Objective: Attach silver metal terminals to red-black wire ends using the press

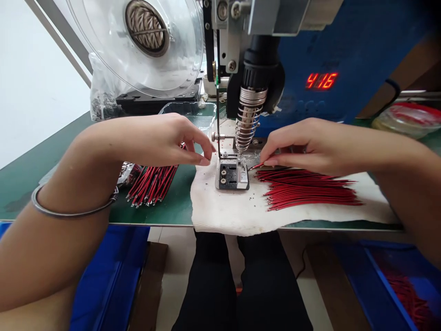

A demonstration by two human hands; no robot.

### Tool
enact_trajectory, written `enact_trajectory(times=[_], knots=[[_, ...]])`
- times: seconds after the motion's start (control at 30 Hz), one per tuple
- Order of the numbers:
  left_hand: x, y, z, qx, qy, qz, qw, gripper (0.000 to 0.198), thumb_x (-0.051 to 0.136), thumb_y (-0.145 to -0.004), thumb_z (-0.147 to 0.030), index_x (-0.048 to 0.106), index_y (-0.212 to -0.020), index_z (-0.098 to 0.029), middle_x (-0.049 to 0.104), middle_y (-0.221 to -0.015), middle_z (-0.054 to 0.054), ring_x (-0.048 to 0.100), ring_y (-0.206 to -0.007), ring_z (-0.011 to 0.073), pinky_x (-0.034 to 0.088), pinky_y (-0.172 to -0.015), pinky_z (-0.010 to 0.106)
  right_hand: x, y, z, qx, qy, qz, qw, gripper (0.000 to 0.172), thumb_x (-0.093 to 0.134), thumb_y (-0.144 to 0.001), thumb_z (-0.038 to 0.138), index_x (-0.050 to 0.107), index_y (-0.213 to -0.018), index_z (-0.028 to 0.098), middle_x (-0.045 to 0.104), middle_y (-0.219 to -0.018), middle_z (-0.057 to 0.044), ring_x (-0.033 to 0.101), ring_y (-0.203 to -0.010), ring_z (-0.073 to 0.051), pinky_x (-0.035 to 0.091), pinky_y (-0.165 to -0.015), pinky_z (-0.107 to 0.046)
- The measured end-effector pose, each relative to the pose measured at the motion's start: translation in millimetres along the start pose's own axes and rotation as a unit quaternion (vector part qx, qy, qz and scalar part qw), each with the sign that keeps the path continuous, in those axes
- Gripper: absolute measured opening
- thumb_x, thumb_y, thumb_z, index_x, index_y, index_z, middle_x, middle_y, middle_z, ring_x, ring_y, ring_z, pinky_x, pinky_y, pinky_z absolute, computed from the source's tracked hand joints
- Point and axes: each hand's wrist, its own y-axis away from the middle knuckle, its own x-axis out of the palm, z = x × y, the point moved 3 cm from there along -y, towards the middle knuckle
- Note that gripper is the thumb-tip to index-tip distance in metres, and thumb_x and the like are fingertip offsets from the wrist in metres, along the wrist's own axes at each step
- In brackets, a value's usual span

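My right hand pinches a red and black wire between thumb and forefinger. The wire's tip points left, at the small black and metal fixture under the spring-wrapped soldering head. On the other side of the fixture, my left hand is closed in a pinch, thumb against fingertips. A tiny dark spot shows there, too small to name. Below my right hand, a spread of red and black wires lies on the white cloth. Another wire bundle rests under my left hand.
A blue machine housing with a lit red display stands at the back right. Behind my left hand are a clear plastic reel, a clear tray and a bag of small metal parts. Blue bins sit below the table edge.
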Motion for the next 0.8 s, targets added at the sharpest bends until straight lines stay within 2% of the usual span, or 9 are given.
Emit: enact_trajectory(times=[0.1,0.2,0.3,0.37,0.53,0.6,0.73,0.8], knots=[[-1.4,4,-3,-0.036,-0.034,0.061,0.997,0.035,0.060,-0.109,-0.040,0.088,-0.119,-0.022,0.086,-0.099,0.002,0.068,-0.078,0.0153,0.054,-0.075,0.030,5,-1,-1,-0.003,-0.007,-0.015,1.000,0.037,0.054,-0.111,0.053,0.077,-0.113,0.024,0.082,-0.104,-0.007,0.072,-0.089,-0.023,0.050,-0.082,-0.038],[-3.5,3,-6,-0.012,-0.017,0.059,0.998,0.031,0.061,-0.109,-0.040,0.086,-0.113,-0.021,0.085,-0.102,0.003,0.066,-0.080,0.0143,0.053,-0.074,0.028,9,-3,0,0.019,-0.008,-0.020,1.000,0.038,0.051,-0.112,0.056,0.073,-0.113,0.025,0.079,-0.097,-0.005,0.068,-0.084,-0.022,0.047,-0.078,-0.037],[-2.2,0,-9,0.046,0.011,0.063,0.997,0.027,0.063,-0.109,-0.037,0.087,-0.105,-0.023,0.084,-0.118,0.003,0.069,-0.094,0.0151,0.056,-0.081,0.027,10,-5,5,0.020,-0.030,-0.009,0.999,0.038,0.050,-0.112,0.058,0.068,-0.111,0.026,0.077,-0.092,-0.003,0.066,-0.079,-0.020,0.046,-0.074,-0.036],[-1.8,-1,-9,0.050,0.015,0.058,0.997,0.027,0.063,-0.108,-0.035,0.087,-0.102,-0.023,0.083,-0.122,0.003,0.070,-0.098,0.0160,0.057,-0.085,0.028,12,-6,9,0.016,-0.051,0.003,0.999,0.035,0.049,-0.113,0.056,0.065,-0.108,0.026,0.078,-0.090,-0.003,0.066,-0.075,-0.019,0.046,-0.073,-0.035],[-4.0,-3,-7,0.049,0.025,0.020,0.998,0.028,0.068,-0.102,-0.046,0.087,-0.100,-0.026,0.081,-0.120,0.004,0.072,-0.101,0.0194,0.059,-0.094,0.032,19,-8,8,0.016,-0.083,0.005,0.996,0.031,0.049,-0.114,0.052,0.064,-0.109,0.025,0.081,-0.090,-0.002,0.066,-0.067,-0.017,0.047,-0.069,-0.033],[-3.7,-3,-6,0.045,0.026,0.020,0.998,0.030,0.068,-0.101,-0.050,0.088,-0.099,-0.027,0.082,-0.116,0.004,0.073,-0.099,0.0203,0.060,-0.092,0.033,21,-9,7,0.017,-0.061,-0.012,0.998,0.033,0.050,-0.113,0.054,0.067,-0.111,0.026,0.081,-0.090,-0.001,0.067,-0.068,-0.018,0.047,-0.070,-0.033],[-1.6,-3,0,-0.017,0.003,0.031,0.999,0.034,0.067,-0.101,-0.050,0.090,-0.111,-0.027,0.083,-0.095,0.003,0.073,-0.085,0.0197,0.059,-0.086,0.037,21,-9,6,0.030,-0.019,-0.037,0.999,0.036,0.050,-0.112,0.055,0.071,-0.113,0.026,0.083,-0.096,-0.005,0.071,-0.078,-0.022,0.047,-0.074,-0.035],[0.6,-4,-1,-0.020,0.011,0.043,0.999,0.031,0.068,-0.099,-0.047,0.089,-0.108,-0.026,0.083,-0.091,0.001,0.074,-0.083,0.0190,0.059,-0.082,0.035,20,-9,7,0.039,-0.012,-0.041,0.998,0.036,0.050,-0.112,0.054,0.071,-0.113,0.026,0.082,-0.095,-0.005,0.070,-0.077,-0.022,0.046,-0.074,-0.036]])
